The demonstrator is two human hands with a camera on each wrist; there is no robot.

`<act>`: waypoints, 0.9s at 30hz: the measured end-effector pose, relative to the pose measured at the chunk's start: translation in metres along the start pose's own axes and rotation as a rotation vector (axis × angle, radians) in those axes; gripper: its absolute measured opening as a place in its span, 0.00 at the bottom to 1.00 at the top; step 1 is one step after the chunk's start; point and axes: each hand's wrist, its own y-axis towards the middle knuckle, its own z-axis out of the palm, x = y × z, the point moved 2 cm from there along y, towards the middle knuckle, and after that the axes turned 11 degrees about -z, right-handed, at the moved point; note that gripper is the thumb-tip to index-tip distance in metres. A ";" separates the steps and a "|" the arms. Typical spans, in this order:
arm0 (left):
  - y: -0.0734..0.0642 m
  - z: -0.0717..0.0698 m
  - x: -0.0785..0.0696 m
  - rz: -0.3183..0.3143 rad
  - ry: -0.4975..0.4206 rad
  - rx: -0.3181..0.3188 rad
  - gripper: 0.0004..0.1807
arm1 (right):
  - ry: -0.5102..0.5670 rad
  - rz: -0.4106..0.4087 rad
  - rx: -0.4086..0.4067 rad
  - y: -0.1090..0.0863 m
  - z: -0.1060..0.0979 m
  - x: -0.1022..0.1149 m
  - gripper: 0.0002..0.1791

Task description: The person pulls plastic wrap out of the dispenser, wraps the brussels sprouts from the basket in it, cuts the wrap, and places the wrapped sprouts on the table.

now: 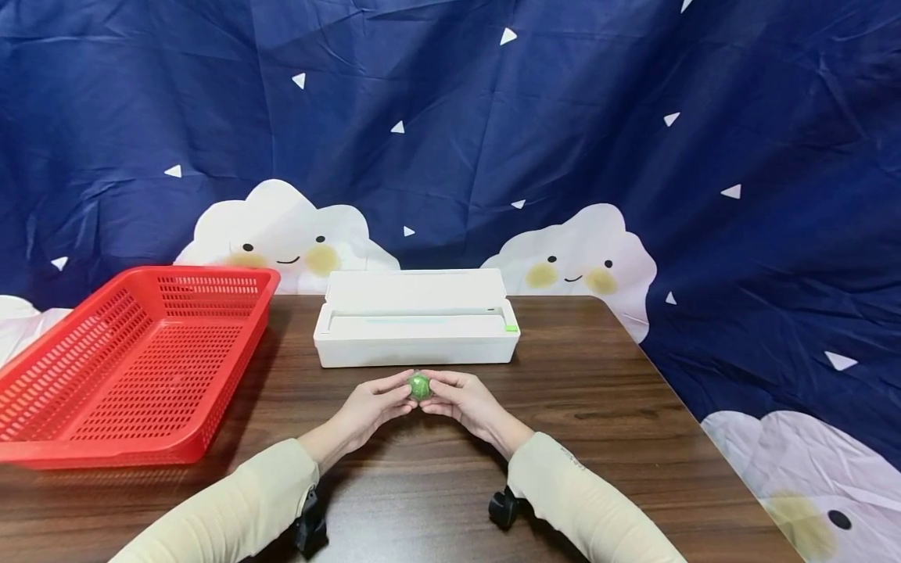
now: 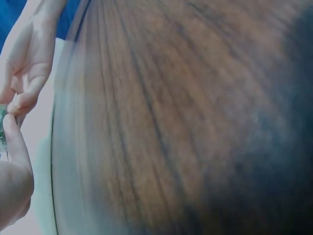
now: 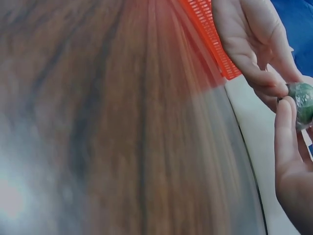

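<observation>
A small round green thing [image 1: 419, 386], wrapped in crinkled clear film, is held up between both hands just in front of the white lidded box [image 1: 415, 353]. My left hand [image 1: 369, 405] pinches it from the left with thumb and fingers. From the other side, my right hand [image 1: 468, 403] pinches it the same way. In the right wrist view the shiny film shows on the green ball [image 3: 304, 105], with fingertips of both hands against it. The left wrist view catches only its edge, partly covered by fingers. What it is beneath the film cannot be told.
The white box stands with its lid raised at the back and a bright green piece [image 1: 511, 328] at its right end. A red perforated plastic basket [image 1: 232, 375] sits on the left of the dark wooden table [image 1: 598, 391]. Behind hangs a blue cloth [image 1: 436, 94] with clouds.
</observation>
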 end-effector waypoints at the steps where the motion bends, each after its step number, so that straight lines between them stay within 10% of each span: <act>1: 0.000 0.001 0.000 0.006 0.001 -0.014 0.24 | 0.000 0.000 -0.011 0.000 0.001 0.000 0.23; 10: -0.003 0.007 0.001 0.084 0.016 -0.113 0.22 | -0.006 -0.043 -0.125 0.001 0.011 -0.002 0.21; 27: -0.006 0.001 -0.003 0.034 0.030 -0.077 0.22 | -0.051 -0.010 -0.084 0.002 0.009 -0.004 0.21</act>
